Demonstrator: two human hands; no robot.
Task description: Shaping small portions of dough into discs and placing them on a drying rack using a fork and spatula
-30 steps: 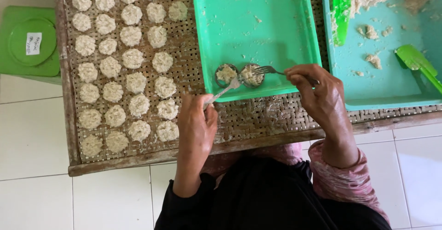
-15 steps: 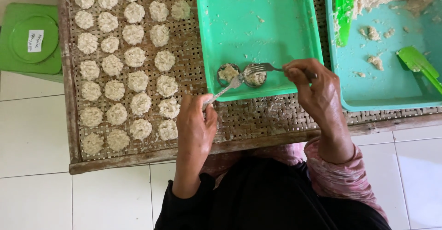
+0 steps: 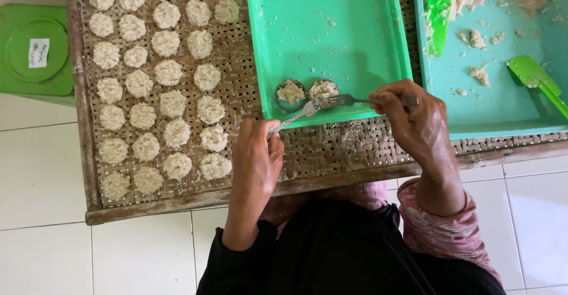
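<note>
Woven bamboo tray (image 3: 331,147) over white floor tiles (image 3: 41,171); left hand (image 3: 257,159) gripping spoon (image 3: 293,117), right hand (image 3: 414,120) gripping fork (image 3: 343,100).

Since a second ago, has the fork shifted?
Yes, slightly. The fork in the right hand has moved left, from the right ring mould toward the left one, judged against the green tray.

I see soft, even daylight and bright colours. Shadows are weak, only a thin one under my hands. There is no glare, the focus is sharp, and the edges bend slightly.
</note>
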